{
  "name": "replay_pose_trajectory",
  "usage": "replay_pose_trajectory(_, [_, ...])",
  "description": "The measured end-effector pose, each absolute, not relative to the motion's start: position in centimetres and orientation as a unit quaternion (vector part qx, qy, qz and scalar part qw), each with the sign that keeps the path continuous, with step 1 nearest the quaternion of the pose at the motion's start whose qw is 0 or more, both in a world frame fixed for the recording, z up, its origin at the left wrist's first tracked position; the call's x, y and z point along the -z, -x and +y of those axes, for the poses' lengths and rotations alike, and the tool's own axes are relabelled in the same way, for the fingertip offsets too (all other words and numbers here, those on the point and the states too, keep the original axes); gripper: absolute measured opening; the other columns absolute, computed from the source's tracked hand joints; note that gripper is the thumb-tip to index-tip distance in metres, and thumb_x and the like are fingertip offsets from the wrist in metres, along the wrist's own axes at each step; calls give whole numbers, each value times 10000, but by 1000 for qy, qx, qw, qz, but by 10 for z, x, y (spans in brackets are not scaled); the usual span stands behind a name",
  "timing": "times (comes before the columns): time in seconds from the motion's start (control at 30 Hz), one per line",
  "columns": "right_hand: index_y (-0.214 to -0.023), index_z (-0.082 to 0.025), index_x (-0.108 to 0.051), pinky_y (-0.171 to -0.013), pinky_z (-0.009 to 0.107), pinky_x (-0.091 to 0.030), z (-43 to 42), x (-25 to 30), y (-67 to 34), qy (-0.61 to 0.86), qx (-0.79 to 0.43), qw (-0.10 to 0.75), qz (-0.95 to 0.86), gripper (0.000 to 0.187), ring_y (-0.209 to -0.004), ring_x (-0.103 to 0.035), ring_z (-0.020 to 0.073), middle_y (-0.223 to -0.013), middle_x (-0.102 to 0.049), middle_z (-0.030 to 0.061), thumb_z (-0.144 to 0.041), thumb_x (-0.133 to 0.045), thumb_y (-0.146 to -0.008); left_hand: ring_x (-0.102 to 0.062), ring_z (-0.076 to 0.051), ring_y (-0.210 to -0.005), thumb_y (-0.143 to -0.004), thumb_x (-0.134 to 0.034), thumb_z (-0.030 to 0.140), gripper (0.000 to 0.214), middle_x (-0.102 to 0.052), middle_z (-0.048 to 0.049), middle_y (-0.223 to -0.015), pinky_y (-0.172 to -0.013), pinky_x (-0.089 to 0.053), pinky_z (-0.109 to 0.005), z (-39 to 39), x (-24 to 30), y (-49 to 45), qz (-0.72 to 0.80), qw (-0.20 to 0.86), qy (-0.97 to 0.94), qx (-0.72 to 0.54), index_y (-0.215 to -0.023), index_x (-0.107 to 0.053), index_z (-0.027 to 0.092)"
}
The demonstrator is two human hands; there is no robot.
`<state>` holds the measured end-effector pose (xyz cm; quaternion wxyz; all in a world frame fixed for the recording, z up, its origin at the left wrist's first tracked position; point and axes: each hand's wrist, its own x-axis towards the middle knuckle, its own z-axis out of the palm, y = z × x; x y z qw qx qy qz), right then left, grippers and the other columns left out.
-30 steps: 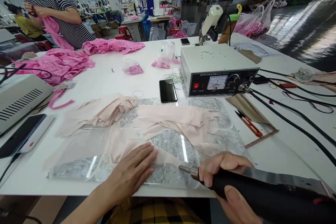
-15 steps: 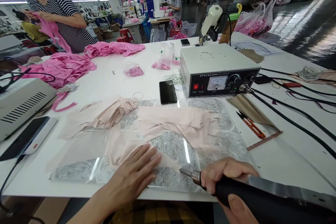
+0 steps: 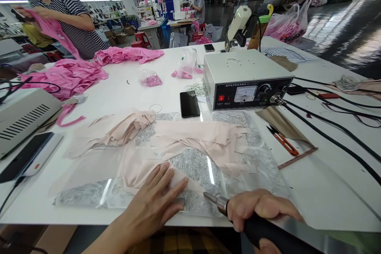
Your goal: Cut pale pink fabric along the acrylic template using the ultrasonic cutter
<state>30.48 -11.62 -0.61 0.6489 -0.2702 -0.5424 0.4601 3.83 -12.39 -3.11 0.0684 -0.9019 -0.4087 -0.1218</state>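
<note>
My left hand (image 3: 156, 198) lies flat, fingers spread, on a thin pale pink fabric piece (image 3: 144, 174). The cloth narrows to a point to the right of my fingers. Wrapped in my right hand (image 3: 256, 210) is a handheld ultrasonic welder (image 3: 274, 230) with a black grip and a metal tip. Its tip touches or hovers just over the fabric's pointed end; which one I cannot tell. Beneath lies a grey marbled sheet (image 3: 196, 162) with a glossy clear surface. More pale pink pieces (image 3: 193, 131) lie layered behind, beside a gathered bunch (image 3: 127, 129).
A welder control box (image 3: 247, 83) stands at the back right, its cables running right. Orange thread snips (image 3: 282, 141) lie near brown cloth. A black phone (image 3: 189, 104) is in front of the box. Across the table, a person in stripes handles pink fabric (image 3: 71, 75).
My left hand's fingers have spread wider on the cloth. My right hand and the welder have shifted slightly, its handle now angled lower. The striped-shirt person's hands have moved left with the pink fabric.
</note>
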Motion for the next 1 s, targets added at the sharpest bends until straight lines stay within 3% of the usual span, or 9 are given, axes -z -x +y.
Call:
replay_pose_trajectory(0.2, [-1003, -296, -586, -498, 334, -566, -119, 20, -298, 261, -439, 685, -520, 69, -482, -582, 147, -684, -628, -22, -334, -588, -946, -464, -470, -1298, -950, -640, 499, 607, -492, -171, -1295, -924, -542, -640, -125, 36, -52, -424, 76, 895, 118, -1509, -463, 341])
replay_pose_trajectory(0.33, [-1001, -285, -594, -488, 338, -565, -119, 29, -296, 266, -436, 687, -517, 86, -451, -557, 132, -700, -629, -18, -341, -601, -936, -445, -493, -1275, -850, -746, 550, 699, -450, -183, -1292, -895, -534, -660, -126, 35, -56, -425, 91, 896, 91, -1476, -504, 354])
replay_pose_trajectory(0.53, [-1046, -276, -573, -498, 333, -567, -118, 30, -299, 251, -429, 685, -532, 107, -473, -562, 134, -720, -641, -13, -312, -581, -944, -427, -494, -1277, -832, -701, 660, 721, -443, -173, -1289, -902, -519, -655, -127, 33, -58, -425, 89, 896, 95, -1467, -510, 378])
replay_pose_trajectory(0.77, [-1035, -285, -572, -600, 371, -601, -118, 7, -301, 295, -435, 655, -543, 85, -611, -625, 174, -738, -624, 1, -326, -549, -964, -402, -512, -1307, -791, -739, 671, 736, -460, -155, -1288, -927, -487, -673, -128, 38, -59, -437, 76, 891, 99, -1446, -523, 415])
replay_pose_trajectory(1.0, [-1046, -285, -558, -579, 344, -595, -122, 2, -301, 288, -439, 658, -539, 116, -581, -592, 150, -755, -586, -4, -359, -563, -957, -424, -545, -1270, -698, -814, 680, 866, -463, -176, -1261, -875, -495, -694, -128, 36, -64, -435, 86, 889, 113, -1461, -510, 406])
